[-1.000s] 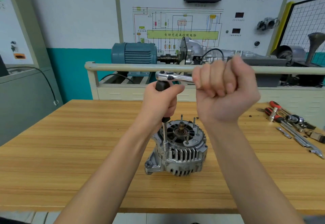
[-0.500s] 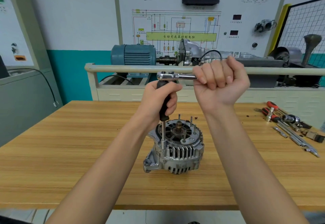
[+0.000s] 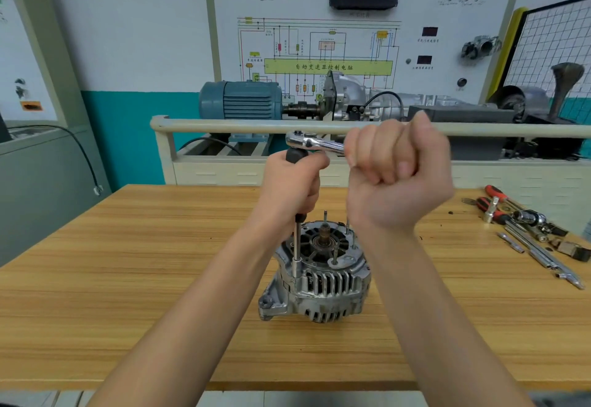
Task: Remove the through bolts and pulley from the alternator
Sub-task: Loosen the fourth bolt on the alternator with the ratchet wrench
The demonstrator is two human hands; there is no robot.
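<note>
A silver alternator (image 3: pixel 319 282) stands on the wooden table (image 3: pixel 128 278), shaft end up, with several thin bolts sticking up around its top. A long extension bar (image 3: pixel 297 246) rises from a socket seated at the alternator's left rim. My left hand (image 3: pixel 294 186) grips the bar's black handle just under the chrome ratchet head (image 3: pixel 303 141). My right hand (image 3: pixel 396 179) is wrapped round the ratchet's handle, which runs to the right and is hidden in the fist. No pulley is visible.
Loose tools (image 3: pixel 527 230) lie at the table's right end: red-handled screwdrivers, sockets, bars. Behind the table stands a training bench with a cream rail (image 3: pixel 224 125), a blue motor (image 3: pixel 243 99) and a wiring panel. A grey cabinet (image 3: pixel 38 183) is at left.
My right hand has swung the ratchet handle slightly toward me and to the right, and is motion-blurred. The left hand still holds the extension upright on the same bolt.
</note>
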